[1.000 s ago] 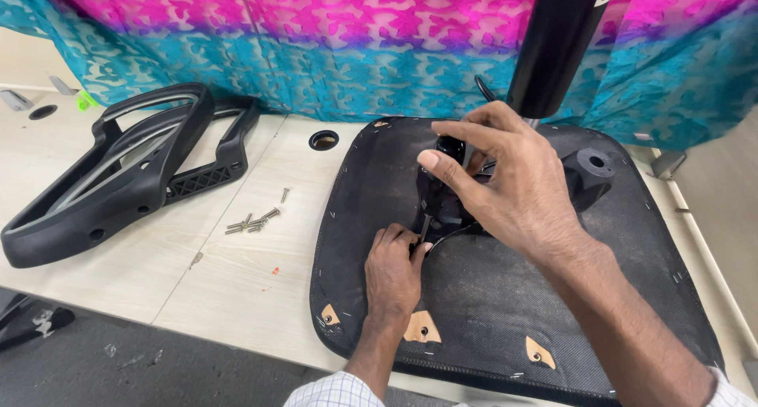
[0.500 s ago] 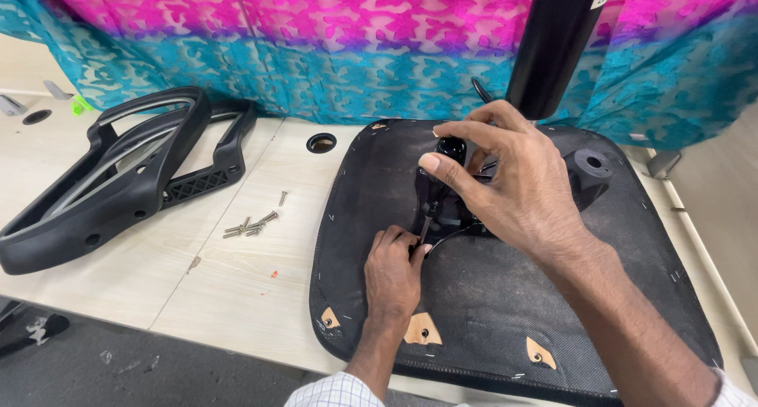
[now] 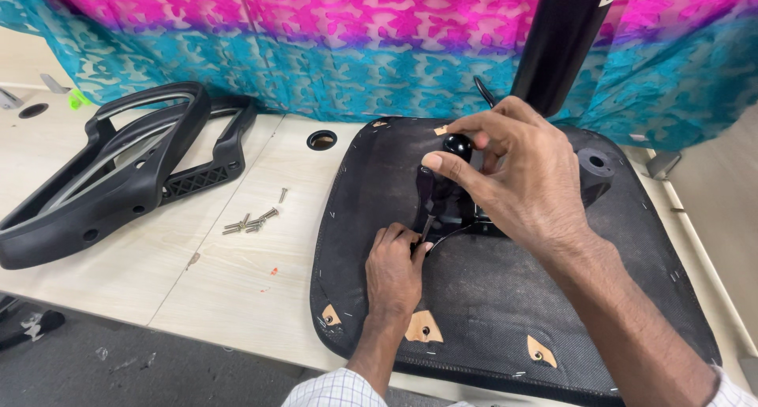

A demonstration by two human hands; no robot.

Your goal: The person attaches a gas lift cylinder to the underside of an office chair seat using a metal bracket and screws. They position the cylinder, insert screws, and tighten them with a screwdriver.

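While the right hand [image 3: 517, 174] gripped the screwdriver [image 3: 452, 170] upright on the seat base [image 3: 505, 312], the left hand [image 3: 392, 269] pinched its tip; loose screws [image 3: 251, 221] beside the base waited, unfitted.

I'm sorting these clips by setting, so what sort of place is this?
Probably a furniture assembly workshop for office chairs. An upturned chair seat lies on a pale workbench, black plastic armrests and loose screws lie beside it, and a patterned pink and teal cloth hangs behind.

Two hands [image 3: 505, 178], one seat base [image 3: 505, 312], two black armrests [image 3: 103, 178], about six loose screws [image 3: 251, 222].
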